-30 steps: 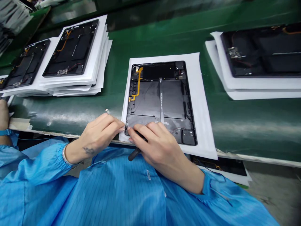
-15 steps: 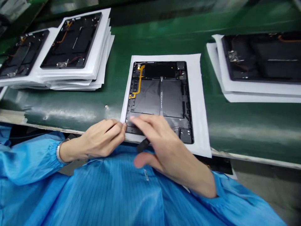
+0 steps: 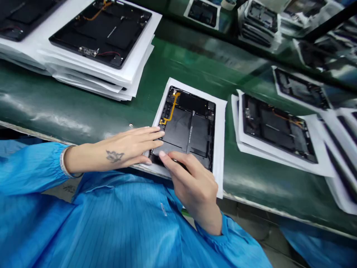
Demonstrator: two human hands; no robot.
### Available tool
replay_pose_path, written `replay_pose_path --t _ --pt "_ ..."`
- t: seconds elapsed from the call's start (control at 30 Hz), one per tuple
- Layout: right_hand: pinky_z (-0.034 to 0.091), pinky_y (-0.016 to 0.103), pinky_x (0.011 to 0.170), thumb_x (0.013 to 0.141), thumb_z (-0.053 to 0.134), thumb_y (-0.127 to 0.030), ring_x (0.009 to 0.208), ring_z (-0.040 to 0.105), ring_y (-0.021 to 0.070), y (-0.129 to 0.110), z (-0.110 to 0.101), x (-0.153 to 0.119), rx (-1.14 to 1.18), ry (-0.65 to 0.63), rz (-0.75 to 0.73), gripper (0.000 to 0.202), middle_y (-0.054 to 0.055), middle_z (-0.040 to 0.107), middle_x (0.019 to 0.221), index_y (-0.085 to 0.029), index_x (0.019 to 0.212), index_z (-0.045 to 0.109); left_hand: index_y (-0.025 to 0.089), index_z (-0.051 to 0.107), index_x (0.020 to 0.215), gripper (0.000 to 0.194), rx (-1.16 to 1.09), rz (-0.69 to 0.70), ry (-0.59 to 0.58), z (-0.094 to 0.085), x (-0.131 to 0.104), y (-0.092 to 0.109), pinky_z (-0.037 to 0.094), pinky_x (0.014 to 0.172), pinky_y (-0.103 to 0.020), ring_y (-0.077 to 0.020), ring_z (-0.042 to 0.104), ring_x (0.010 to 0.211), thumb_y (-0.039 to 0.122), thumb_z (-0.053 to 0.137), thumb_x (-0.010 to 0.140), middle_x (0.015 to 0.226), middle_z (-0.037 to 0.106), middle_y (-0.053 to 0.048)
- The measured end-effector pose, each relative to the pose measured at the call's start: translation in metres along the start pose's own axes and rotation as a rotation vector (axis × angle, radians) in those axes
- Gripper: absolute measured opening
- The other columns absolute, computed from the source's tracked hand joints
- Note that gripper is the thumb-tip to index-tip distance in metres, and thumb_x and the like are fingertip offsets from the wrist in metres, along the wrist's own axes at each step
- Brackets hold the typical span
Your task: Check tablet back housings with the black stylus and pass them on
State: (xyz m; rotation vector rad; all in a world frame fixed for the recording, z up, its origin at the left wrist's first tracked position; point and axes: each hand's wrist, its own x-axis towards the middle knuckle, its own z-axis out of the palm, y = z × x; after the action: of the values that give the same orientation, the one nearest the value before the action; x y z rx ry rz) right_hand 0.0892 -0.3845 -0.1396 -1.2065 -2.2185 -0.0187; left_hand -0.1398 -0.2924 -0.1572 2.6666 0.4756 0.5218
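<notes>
A black device housing (image 3: pixel 181 130) with an orange-yellow flex cable (image 3: pixel 173 108) lies on a white sheet (image 3: pixel 220 149) at the table's front edge. My left hand (image 3: pixel 131 147) rests flat with its fingers stretched out, their tips over the housing's left edge. Over the housing's near part is my right hand (image 3: pixel 192 178), its fingers closed around a dark, slender tool (image 3: pixel 181 163) that is mostly hidden. The tool's tip cannot be made out.
Stacked housings on white sheets (image 3: pixel 139 70) stand at the left. Another housing (image 3: pixel 279 128) lies on sheets at the right, on the green table (image 3: pixel 251 178). More stacks and sheets lie behind and at the far right.
My left hand has opened from closed fingers and lies flatter. My right hand has closed round the dark tool, fingers now over the housing's near part. The view has shifted and tilted.
</notes>
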Motion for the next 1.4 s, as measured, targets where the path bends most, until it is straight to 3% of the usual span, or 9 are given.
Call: replay_pose_path --t 0.43,0.6,0.8,1.0,1.2,1.4 --pt "0.051 0.028 0.071 0.094 0.054 -0.003 0.083 0.064 0.0153 -0.004 0.005 0.009 -0.083 -0.122 -0.046 0.024 0.009 0.074 0.103 -0.014 0.112 0.066 0.006 0.05 0.143 0.045 0.075 0.048 0.043 0.003 0.002 0.004 0.026 0.127 -0.039 -0.0244 0.034 0.15 0.031 0.044 0.106 0.153 0.047 -0.015" --pt "0.04 0.031 0.056 0.098 0.049 -0.008 0.065 0.052 0.0138 -0.009 -0.005 0.023 -0.297 -0.22 -0.213 0.021 0.007 0.074 0.092 -0.013 0.094 0.069 0.007 0.052 0.14 0.043 0.053 0.051 0.019 0.001 0.005 0.002 0.028 0.126 -0.039 -0.0234 0.036 0.149 0.033 0.043 0.106 0.151 0.05 -0.016" --pt "0.037 0.032 0.055 0.099 0.05 -0.012 0.069 0.053 0.0147 -0.011 -0.021 0.041 -0.382 -0.349 -0.382 0.025 0.004 0.072 0.089 -0.017 0.085 0.069 0.009 0.053 0.139 0.043 0.063 0.058 0.044 -0.001 0.005 0.001 0.033 0.123 -0.041 -0.0236 0.039 0.148 0.036 0.045 0.106 0.151 0.05 -0.016" --pt "0.036 0.033 0.055 0.1 0.045 -0.01 0.065 0.05 0.0145 -0.012 -0.02 0.044 -0.404 -0.342 -0.37 0.028 0.004 0.072 0.088 -0.016 0.087 0.07 0.01 0.05 0.142 0.043 0.077 0.041 0.002 0.002 0.002 0.002 0.027 0.126 -0.043 -0.0232 0.034 0.15 0.033 0.045 0.106 0.154 0.046 -0.015" --pt "0.034 0.033 0.054 0.102 0.044 -0.013 0.065 0.051 0.0138 -0.012 -0.021 0.047 -0.363 -0.368 -0.337 0.031 0.001 0.069 0.081 -0.018 0.082 0.068 0.012 0.05 0.143 0.045 0.064 0.009 -0.019 0.002 0.003 -0.001 0.029 0.125 -0.04 -0.0226 0.037 0.149 0.037 0.043 0.106 0.155 0.046 -0.012" --pt "0.033 0.032 0.054 0.102 0.045 -0.014 0.067 0.052 0.0136 -0.007 -0.014 0.04 -0.363 -0.314 -0.313 0.028 0.001 0.067 0.078 -0.018 0.087 0.069 0.01 0.048 0.144 0.046 0.126 0.039 0.009 0.003 0.002 0.0 0.031 0.125 -0.043 -0.0247 0.037 0.148 0.036 0.04 0.107 0.154 0.046 -0.014"
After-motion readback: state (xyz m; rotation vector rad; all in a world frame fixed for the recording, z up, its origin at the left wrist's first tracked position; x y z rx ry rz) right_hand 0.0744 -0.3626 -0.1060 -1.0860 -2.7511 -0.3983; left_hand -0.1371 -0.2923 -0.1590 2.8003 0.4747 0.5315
